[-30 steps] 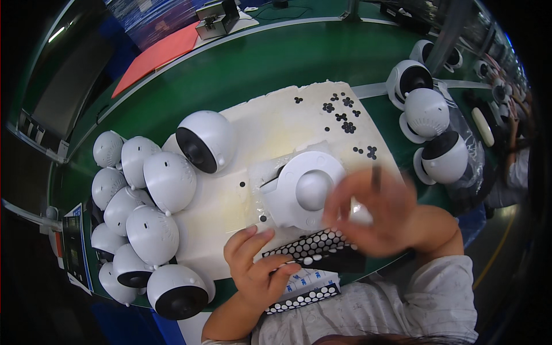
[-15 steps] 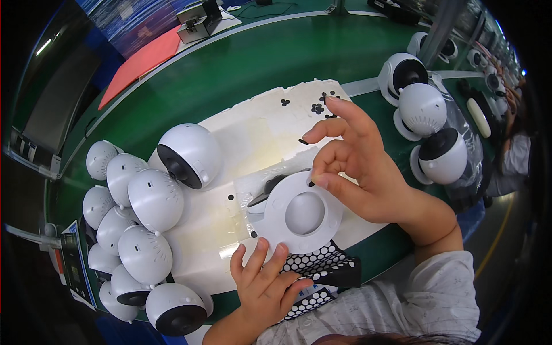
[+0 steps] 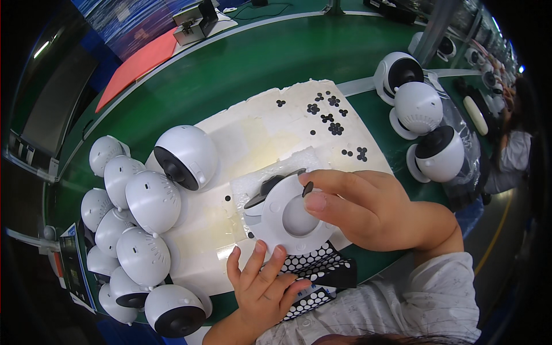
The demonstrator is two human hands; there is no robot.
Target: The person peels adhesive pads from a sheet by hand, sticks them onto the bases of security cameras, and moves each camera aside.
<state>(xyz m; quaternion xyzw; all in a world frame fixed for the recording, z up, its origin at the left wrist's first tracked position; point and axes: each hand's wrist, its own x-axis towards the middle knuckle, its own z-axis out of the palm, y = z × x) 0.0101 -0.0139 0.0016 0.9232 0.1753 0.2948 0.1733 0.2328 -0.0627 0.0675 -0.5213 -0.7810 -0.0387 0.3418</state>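
A white ball-shaped camera lies in the middle of the board, its round base (image 3: 273,221) facing up with a wide circular recess. Over the right side of that base, my right hand (image 3: 368,210) pinches a small black round pad (image 3: 307,188) between thumb and forefinger. My left hand (image 3: 261,290) rests with fingers spread, their tips at the base's lower left rim. Under the base lies a piece of white foam sheet (image 3: 310,160). Close to my body, a black sheet with rows of white circles (image 3: 310,263) lies folded.
Several loose black pads (image 3: 336,129) are scattered on the cream board (image 3: 259,135). White ball-shaped cameras (image 3: 153,202) crowd the left side; more cameras (image 3: 440,153) stand at the right on clear plastic. A metal box (image 3: 194,26) sits at the far edge. Another person (image 3: 513,152) is at far right.
My right hand has come down and toward me, the black pad in its pinch now over the base's recess. My left hand stays at the rim.
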